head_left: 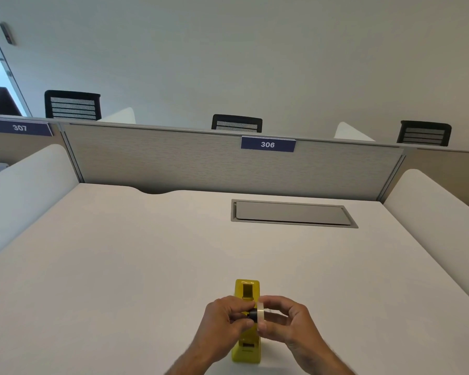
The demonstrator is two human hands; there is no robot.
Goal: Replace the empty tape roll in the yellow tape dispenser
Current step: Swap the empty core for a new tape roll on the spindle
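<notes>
Tape roll (260, 316) — pinched by right hand (287, 324), left hand (226, 318) seemingly on hub.

Even, soft overhead lighting, bright white table (119, 266) without glare, faint diffuse shadows beneath the hands (255, 320), strong wide-angle bowing of partition lines far beyond them, mild overall softness, daylight upper left.

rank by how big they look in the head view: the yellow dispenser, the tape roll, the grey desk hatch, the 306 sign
1. grey desk hatch
2. yellow dispenser, partly hidden by both hands
3. 306 sign
4. tape roll

The dispenser and roll are nearest the camera, so their real sizes may rank lower than they look.
</notes>
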